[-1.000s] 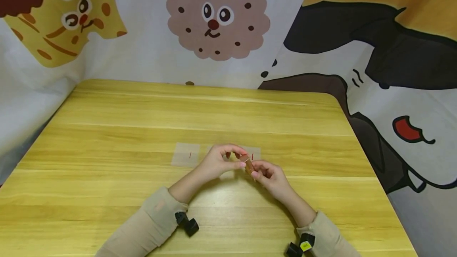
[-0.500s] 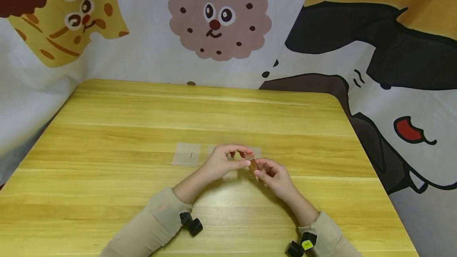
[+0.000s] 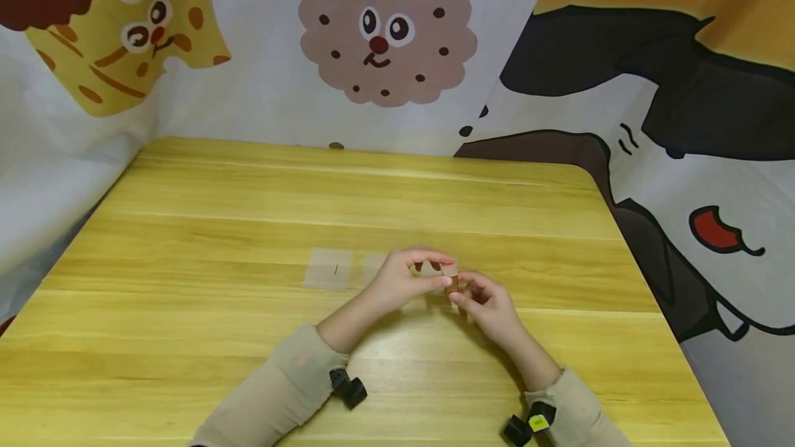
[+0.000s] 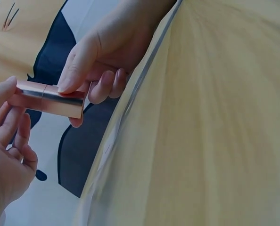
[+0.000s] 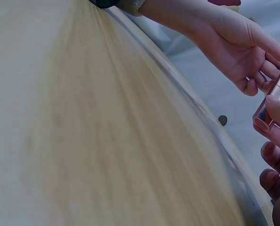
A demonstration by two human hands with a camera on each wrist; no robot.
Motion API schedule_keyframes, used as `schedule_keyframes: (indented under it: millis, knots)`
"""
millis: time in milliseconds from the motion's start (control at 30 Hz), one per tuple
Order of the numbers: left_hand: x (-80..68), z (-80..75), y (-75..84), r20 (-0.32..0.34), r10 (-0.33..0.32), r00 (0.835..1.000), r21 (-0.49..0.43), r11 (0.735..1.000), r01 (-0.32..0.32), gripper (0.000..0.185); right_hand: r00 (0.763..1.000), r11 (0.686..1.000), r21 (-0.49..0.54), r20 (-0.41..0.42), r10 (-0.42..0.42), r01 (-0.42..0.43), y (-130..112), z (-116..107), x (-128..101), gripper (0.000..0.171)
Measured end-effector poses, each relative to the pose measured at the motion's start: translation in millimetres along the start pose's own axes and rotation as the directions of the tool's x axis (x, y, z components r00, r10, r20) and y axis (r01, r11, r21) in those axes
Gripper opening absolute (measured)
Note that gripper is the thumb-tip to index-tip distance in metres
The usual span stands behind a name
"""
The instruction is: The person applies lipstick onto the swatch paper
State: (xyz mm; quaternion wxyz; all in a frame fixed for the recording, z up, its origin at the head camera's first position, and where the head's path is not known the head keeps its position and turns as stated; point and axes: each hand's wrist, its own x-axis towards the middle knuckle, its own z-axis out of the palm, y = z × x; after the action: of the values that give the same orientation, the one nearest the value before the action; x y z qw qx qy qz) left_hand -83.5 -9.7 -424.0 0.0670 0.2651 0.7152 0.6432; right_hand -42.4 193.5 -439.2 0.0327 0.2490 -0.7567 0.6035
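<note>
Between both hands, above the table, is a shiny rose-gold lipstick tube [image 3: 453,285], with a seam round its middle. My left hand [image 3: 404,281] pinches one end between thumb and fingers. The other end is pinched by my right hand [image 3: 492,309]. In the left wrist view the lipstick tube [image 4: 48,99] lies nearly level, its seam showing between the two grips. The right wrist view shows the flat end of the lipstick tube [image 5: 262,123] beside the right thumb. The tube looks closed.
A pale square [image 3: 327,269] with a small red mark lies flat on the wooden table [image 3: 248,192], left of the hands. Another pale square [image 3: 373,266] is partly hidden behind the left hand. A cartoon-printed curtain [image 3: 248,102] hangs behind the table.
Both hands have shifted slightly right with the lipstick tube, the left hand more. The tube has turned from slanting to more upright in the head view. Both grips remain.
</note>
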Motion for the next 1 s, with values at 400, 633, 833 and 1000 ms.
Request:
schedule_keyframes:
  millis: [400, 633, 833, 1000]
  knots:
    - [12.8, 17.8, 3.3, -0.071, 0.019, 0.997, -0.055, 0.998, -0.023, 0.027, 0.995, 0.999, -0.041, -0.09, 0.031, -0.035, -5, -10, 1, 0.027]
    - [22.6, 28.1, 4.4, -0.075, 0.009, 0.997, -0.064, 0.998, -0.014, 0.027, 0.991, 0.991, -0.128, -0.136, 0.006, -0.023, -3, -16, 4, 0.029]
    - [31.7, 33.0, 1.9, -0.102, -0.015, 0.995, -0.077, 0.997, 0.007, 0.025, 0.988, 0.98, -0.199, -0.156, -0.013, -0.018, -2, -21, 7, 0.021]
    - [39.5, 38.7, -2.3, -0.11, -0.017, 0.994, -0.101, 0.995, 0.006, 0.026, 0.979, 0.975, -0.215, -0.202, 0.005, -0.049, -1, -25, 9, 0.02]
